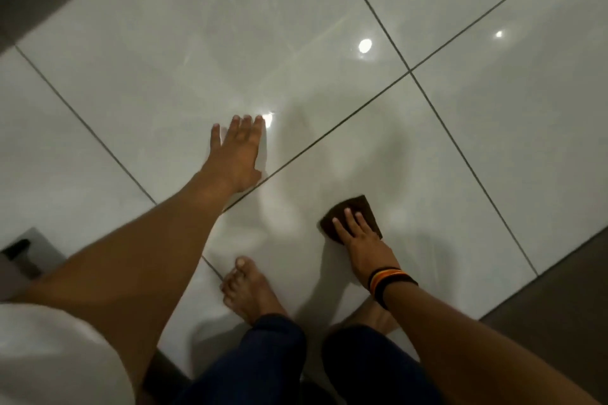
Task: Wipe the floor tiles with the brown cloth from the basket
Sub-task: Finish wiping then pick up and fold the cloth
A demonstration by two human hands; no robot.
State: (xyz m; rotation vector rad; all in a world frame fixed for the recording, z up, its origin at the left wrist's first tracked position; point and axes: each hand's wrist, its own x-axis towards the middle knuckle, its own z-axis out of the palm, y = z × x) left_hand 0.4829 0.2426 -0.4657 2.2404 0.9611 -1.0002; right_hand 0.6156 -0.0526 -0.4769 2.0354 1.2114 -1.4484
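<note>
The brown cloth lies flat on a glossy white floor tile, right of centre. My right hand presses down on the cloth with fingers spread over it; striped bands circle that wrist. My left hand rests flat on the neighbouring tile, palm down, fingers together and pointing away, holding nothing. It sits just left of a dark grout line. Damp streaks show on the tile between the two hands.
My bare left foot stands on the tile below the hands, with dark trouser legs beneath. A dark floor strip borders the tiles at lower right and another at top left. A grey object sits at the left edge.
</note>
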